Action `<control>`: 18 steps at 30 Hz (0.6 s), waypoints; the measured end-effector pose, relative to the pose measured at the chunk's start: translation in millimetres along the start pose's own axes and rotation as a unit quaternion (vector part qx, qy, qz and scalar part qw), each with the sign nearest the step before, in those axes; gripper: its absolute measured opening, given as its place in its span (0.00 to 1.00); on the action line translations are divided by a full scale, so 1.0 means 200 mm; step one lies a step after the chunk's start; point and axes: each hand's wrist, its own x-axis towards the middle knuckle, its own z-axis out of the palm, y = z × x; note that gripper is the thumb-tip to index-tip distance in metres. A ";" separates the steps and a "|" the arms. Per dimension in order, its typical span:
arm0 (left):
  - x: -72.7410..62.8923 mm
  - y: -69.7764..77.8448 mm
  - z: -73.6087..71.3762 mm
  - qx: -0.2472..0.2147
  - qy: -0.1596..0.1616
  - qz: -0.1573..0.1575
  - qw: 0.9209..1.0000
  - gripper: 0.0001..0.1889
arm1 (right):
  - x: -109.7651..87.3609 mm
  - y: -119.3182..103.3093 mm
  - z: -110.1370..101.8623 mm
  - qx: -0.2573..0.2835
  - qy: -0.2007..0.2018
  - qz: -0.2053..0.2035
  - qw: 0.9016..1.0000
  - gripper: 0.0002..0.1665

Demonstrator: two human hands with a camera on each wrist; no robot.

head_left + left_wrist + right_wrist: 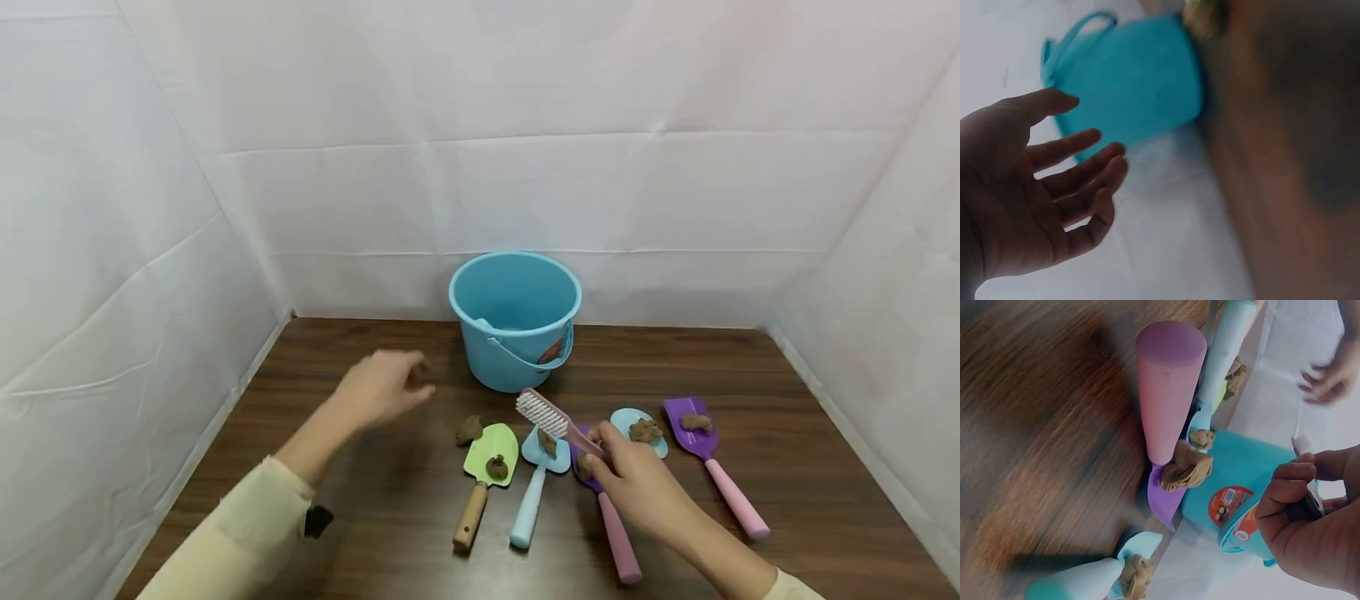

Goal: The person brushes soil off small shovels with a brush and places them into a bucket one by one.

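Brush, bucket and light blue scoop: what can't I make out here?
Head view: the handle end of the brush, hidden in the right hand.
Head view: the handle of the light blue scoop beyond that hand, hidden by it.
Left wrist view: the brown lump, blurred, cut off by the top edge.
Right wrist view: small print on the bucket, too small.

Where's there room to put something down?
Bare table lies left of the wooden handle, and right of the bucket, before the white sheet. It's crowded in front of the bucket: shovels, brown lumps, and a brush in the right hand.
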 end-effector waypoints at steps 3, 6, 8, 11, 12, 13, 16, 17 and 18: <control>-0.14 0.04 0.13 -0.034 -0.040 -0.013 0.999 0.17 | 0.02 0.00 0.00 -0.007 -0.003 -0.005 1.000 0.05; -0.22 0.13 0.23 -0.034 -0.061 -0.002 0.998 0.15 | 0.03 0.00 0.00 -0.029 0.023 -0.026 0.999 0.07; -0.26 0.18 0.29 -0.020 -0.068 0.006 0.997 0.15 | 0.04 0.00 0.01 -0.039 0.043 -0.045 0.997 0.09; -0.31 0.26 0.38 -0.001 -0.079 0.012 0.997 0.16 | 0.03 0.00 0.03 -0.041 0.063 -0.070 0.995 0.15; -0.32 0.28 0.41 0.002 -0.082 0.010 0.997 0.17 | 0.03 0.00 0.03 -0.040 0.067 -0.074 0.994 0.16; -0.33 0.30 0.43 0.002 -0.084 0.005 0.996 0.19 | 0.03 0.00 0.04 -0.039 0.068 -0.075 0.994 0.17; -0.34 0.35 0.48 0.012 -0.076 -0.016 0.997 0.24 | 0.03 0.01 0.06 -0.039 0.071 -0.078 0.994 0.19; -0.33 0.36 0.49 0.016 -0.073 -0.023 0.997 0.26 | 0.03 0.01 0.06 -0.036 0.070 -0.077 0.994 0.19; -0.33 0.37 0.50 0.019 -0.070 -0.028 0.997 0.27 | 0.03 0.01 0.06 -0.032 0.068 -0.076 0.994 0.19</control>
